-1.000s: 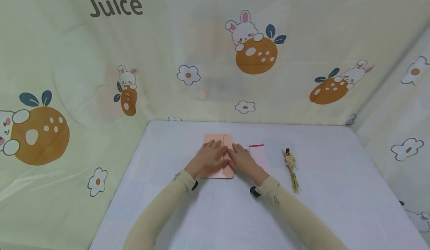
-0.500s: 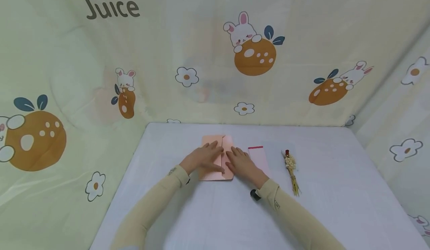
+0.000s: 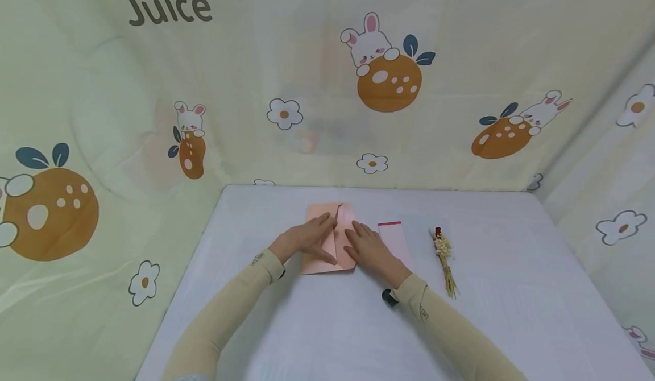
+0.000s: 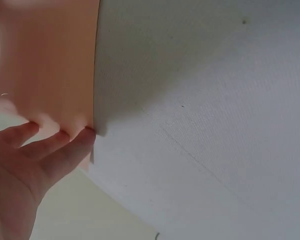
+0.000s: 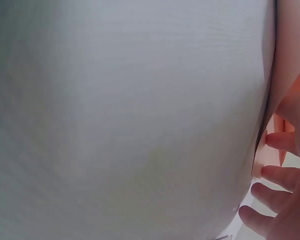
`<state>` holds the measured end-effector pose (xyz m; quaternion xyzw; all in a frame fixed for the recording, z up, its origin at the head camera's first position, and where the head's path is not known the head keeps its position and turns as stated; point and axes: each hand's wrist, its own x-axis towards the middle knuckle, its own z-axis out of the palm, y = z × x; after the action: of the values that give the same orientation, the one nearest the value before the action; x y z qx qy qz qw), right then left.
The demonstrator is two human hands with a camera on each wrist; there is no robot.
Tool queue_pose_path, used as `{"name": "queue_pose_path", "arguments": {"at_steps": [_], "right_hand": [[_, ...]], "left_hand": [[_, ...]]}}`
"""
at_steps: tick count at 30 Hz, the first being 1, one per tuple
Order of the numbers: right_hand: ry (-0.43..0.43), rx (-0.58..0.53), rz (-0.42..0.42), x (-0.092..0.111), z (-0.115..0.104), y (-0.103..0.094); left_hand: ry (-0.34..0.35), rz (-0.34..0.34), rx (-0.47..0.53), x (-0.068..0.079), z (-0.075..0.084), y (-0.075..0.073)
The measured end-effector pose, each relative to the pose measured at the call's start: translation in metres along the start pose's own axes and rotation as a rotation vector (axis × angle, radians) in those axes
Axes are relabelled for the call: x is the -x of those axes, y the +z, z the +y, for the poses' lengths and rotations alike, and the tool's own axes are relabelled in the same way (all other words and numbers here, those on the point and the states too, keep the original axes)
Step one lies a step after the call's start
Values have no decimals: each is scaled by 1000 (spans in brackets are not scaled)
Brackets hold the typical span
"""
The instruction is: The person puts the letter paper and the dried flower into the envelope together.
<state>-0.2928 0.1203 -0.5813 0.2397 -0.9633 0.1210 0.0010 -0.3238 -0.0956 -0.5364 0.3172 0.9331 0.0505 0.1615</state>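
A salmon-pink envelope [image 3: 319,264] lies flat near the far side of the table, its long flap [image 3: 344,239] running down the right part. The flap's free edge stands a little raised, with a dark gap near the top. My left hand [image 3: 305,239] lies over the envelope's left part, thumb and fingers spread apart along that edge. In the left wrist view, fingertips [image 4: 85,136] touch the paper's border. My right hand [image 3: 375,252] rests on the flap's right side. The right wrist view shows its spread fingers [image 5: 280,175] by the bent paper.
Right of the envelope lies a pale pink slip [image 3: 393,239] with a red top strip, partly behind the right hand. A small dried-flower bunch [image 3: 444,259] lies farther right on the white table [image 3: 517,295]. A printed curtain [image 3: 317,57] stands behind.
My left hand has slid left, its thumb moving away from the right hand. The flap's free edge has lifted and its gap has widened. The right hand has hardly moved.
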Motion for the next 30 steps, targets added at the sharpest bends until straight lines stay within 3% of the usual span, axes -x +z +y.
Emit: {"name": "queue_pose_path", "arguments": {"at_steps": [6, 14, 19, 30], "right_hand": [[-23, -22, 36, 1, 4, -2], [22, -54, 79, 10, 18, -13], [95, -58, 90, 17, 34, -22], [352, -133, 54, 26, 73, -41]], "left_hand": [[-4, 9, 2, -2, 3, 1], [-32, 0, 7, 0, 9, -1], [-34, -7, 21, 2, 11, -4], [-38, -6, 40, 3, 13, -3]]}}
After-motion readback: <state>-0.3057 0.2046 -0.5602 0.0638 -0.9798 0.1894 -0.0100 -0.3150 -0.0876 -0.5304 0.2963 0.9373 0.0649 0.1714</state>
